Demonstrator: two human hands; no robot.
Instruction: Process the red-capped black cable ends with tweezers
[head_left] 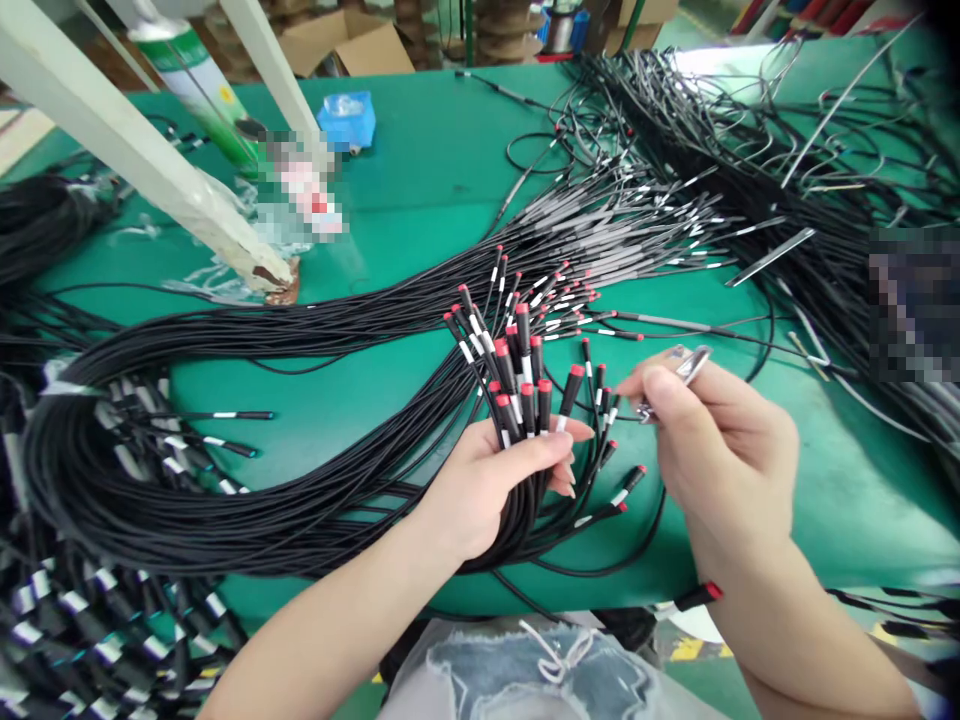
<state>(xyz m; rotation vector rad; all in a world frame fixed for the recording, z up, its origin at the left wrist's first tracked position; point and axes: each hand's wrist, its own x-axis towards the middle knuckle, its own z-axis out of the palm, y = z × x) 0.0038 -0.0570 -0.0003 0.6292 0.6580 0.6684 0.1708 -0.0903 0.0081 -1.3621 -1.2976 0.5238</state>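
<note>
Left hand (480, 490): we're curling it mostly closed around a bunch of black connectors (523, 375), red tips up, middle of the bench
Right hand (724, 440): we're pinching a shiny metal tool (694, 366) between thumb and fingers, near that bunch; can't tell if we're touching the loose connectors
Writing: white bands (223, 414) are circling the connectors, but we're not making out words; print on the green-and-white can (199, 85) is blurring too
Clutter: white post (150, 160) is standing behind our looped cables (247, 530), blue box (349, 122) sitting beyond it, cable heap (795, 235) sprawling right
Textures: cables are bending in a smooth U; post's foot is rusting on the green tabletop (420, 170)
</note>
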